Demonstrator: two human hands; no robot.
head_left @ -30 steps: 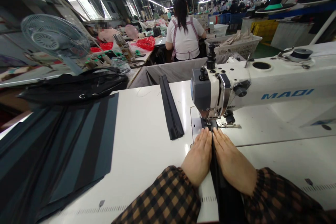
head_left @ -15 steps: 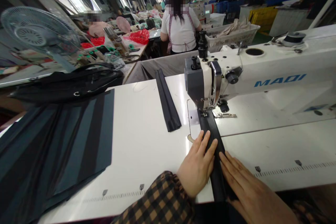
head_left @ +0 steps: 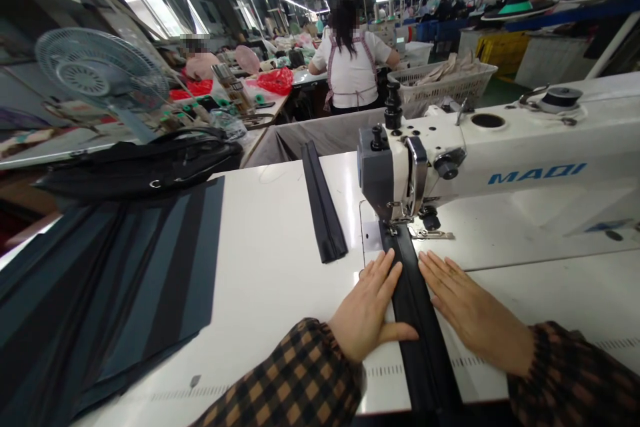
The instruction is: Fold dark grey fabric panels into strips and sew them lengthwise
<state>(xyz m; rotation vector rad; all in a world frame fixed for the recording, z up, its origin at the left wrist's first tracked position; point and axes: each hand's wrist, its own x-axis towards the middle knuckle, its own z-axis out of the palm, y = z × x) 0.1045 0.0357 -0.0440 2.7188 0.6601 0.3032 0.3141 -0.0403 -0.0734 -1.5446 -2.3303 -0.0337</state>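
Note:
A long black strip (head_left: 417, 327) with a lengthwise seam runs from the table's front edge up under the presser foot of the white sewing machine (head_left: 530, 147). My left hand (head_left: 367, 307) lies along the strip's left edge, fingers stretched forward and thumb out across the strip. On the other side, my right hand (head_left: 470, 307) rests flat with straight fingers, their tips touching the strip's right edge close to the foot. Both hands press from above and grasp nothing. The needle tip is too small to make out.
Left of the machine head lies a second black strip (head_left: 324, 203). Dark fabric panels (head_left: 185, 260) are spread at the table's left, with a black bag (head_left: 140, 163) behind them. Farther back stand a fan (head_left: 95, 73), a seated person (head_left: 353, 67) and a white basket (head_left: 450, 83).
My right hand has slid forward along the strip towards the presser foot. My left thumb has spread out over the strip. The whole view has shifted slightly.

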